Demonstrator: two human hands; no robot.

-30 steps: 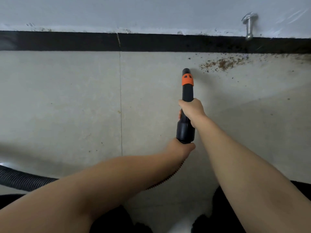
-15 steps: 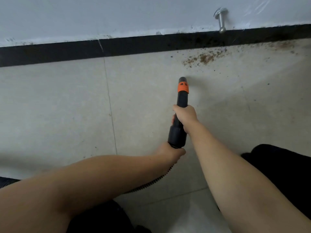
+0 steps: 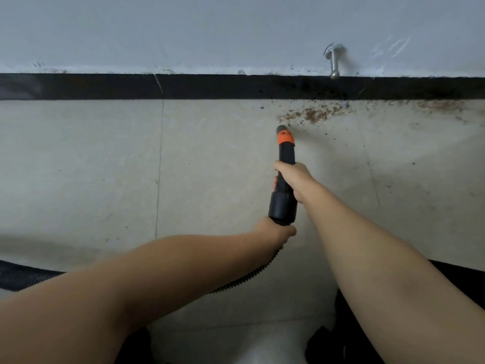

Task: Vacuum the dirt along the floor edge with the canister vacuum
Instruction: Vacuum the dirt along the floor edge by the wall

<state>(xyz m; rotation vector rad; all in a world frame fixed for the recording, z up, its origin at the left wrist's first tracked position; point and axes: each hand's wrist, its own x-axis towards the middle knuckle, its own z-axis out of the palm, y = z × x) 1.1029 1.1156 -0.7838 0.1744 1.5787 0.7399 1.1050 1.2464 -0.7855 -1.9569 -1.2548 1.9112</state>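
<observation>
While both hands (image 3: 295, 177) (image 3: 274, 231) grip it, the nozzle (image 3: 284, 164) points lengthwise at the dirt (image 3: 312, 115) (near the wall (image 3: 210, 32)).

- One view only is given, taken from a camera worn on the head.
- The floor (image 3: 78, 166) is looked down on steeply, facing forward to the wall (image 3: 183, 30) and its black skirting (image 3: 78, 86), which runs level across the upper part.
- Both forearms are seen reaching away from the lower edge.
- The wide lens takes in the near floor close below.
</observation>
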